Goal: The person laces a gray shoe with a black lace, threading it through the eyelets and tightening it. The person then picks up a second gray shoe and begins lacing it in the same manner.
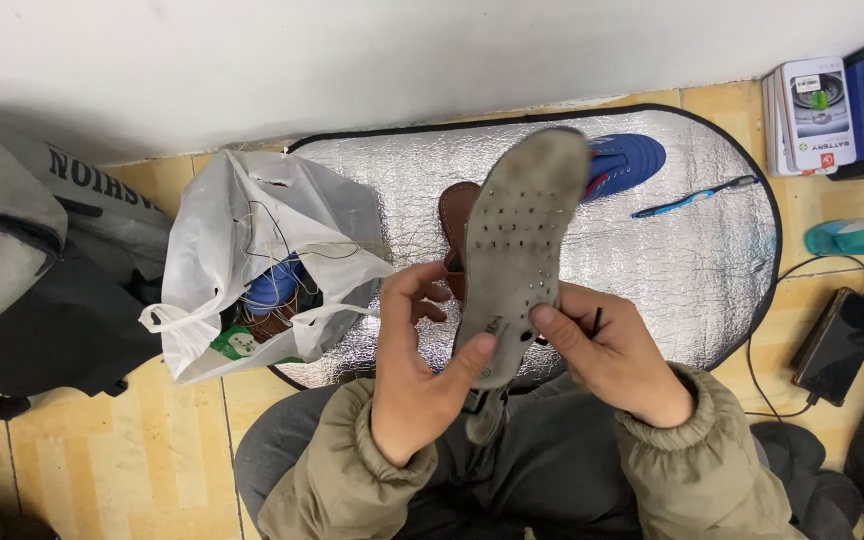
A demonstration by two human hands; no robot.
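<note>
Worn grey perforated foam insole (519, 250) out of its shoe and held upright over the lap, left hand (422, 360) and right hand (607, 355) both clamped on its heel end, thumbs pressed to its face. Behind it on the crinkled silver foil mat (692, 260): brown leather shoe (457, 220), blue sneaker (624, 160), blue toothbrush (697, 197) unused. More shoes waiting in the white plastic bag (222, 240).

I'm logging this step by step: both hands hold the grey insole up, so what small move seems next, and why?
Probably lowering the grey insole toward the brown shoe right behind it. Left hand and right hand both pinch its heel end, toe end pointing away, and that shoe lies on the silver mat.
</note>
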